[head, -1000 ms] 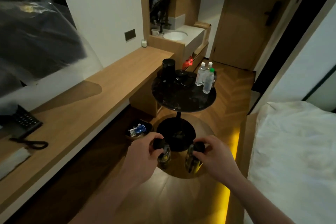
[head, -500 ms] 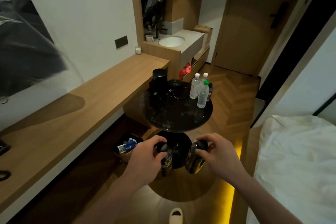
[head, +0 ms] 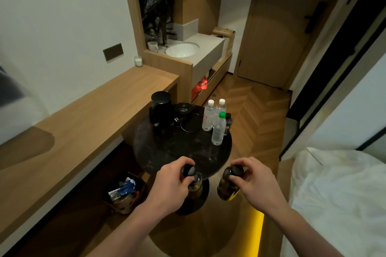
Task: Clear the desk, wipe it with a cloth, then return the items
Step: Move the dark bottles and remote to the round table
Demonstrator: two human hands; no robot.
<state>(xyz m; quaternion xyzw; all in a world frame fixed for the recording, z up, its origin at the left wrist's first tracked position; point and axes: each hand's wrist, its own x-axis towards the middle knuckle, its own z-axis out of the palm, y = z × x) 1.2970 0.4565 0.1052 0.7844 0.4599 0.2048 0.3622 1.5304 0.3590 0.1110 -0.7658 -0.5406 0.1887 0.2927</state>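
Left hand point(head: 170, 183) gripping one dark bottle with yellow label point(head: 193, 182) by its cap, right hand point(head: 253, 181) another point(head: 228, 185). Both above the round black marble desk point(head: 179, 146) edge. Risk: cap-only holds slipping, dropping bottles to the floor.

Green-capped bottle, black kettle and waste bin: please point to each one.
green-capped bottle point(head: 218, 131), head view, on its clear body.
black kettle point(head: 159, 104), head view, on its side wall.
waste bin point(head: 125, 204), head view, on its front wall.

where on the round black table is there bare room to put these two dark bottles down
The near half of the round table is bare, between the water bottles and your hands. The far half is crowded: kettle left, water bottles right.
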